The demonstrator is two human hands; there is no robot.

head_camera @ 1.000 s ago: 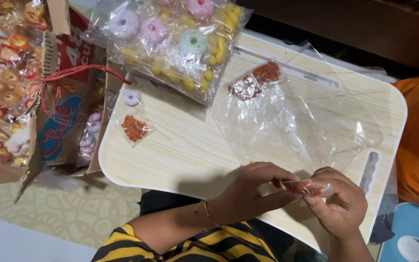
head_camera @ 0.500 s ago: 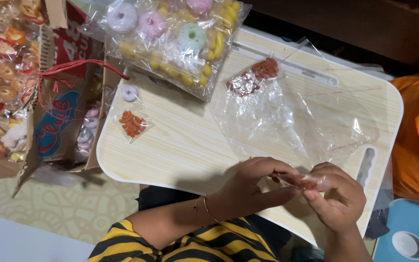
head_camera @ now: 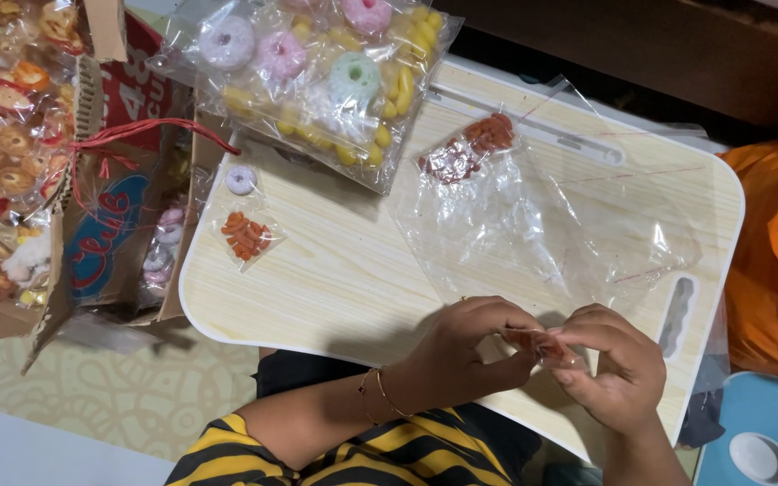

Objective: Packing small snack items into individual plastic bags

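Wooden lap table [head_camera: 344,270]: both hands, left [head_camera: 465,346] and right [head_camera: 610,364], are pinching a small packet [head_camera: 544,345], its reddish contents largely hiding behind fingertips.

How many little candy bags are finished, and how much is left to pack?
One small packet of orange candies lies finished on the lap table. The left hand and right hand pinch a second small packet between them. Left: more orange candies in the large clear bag.
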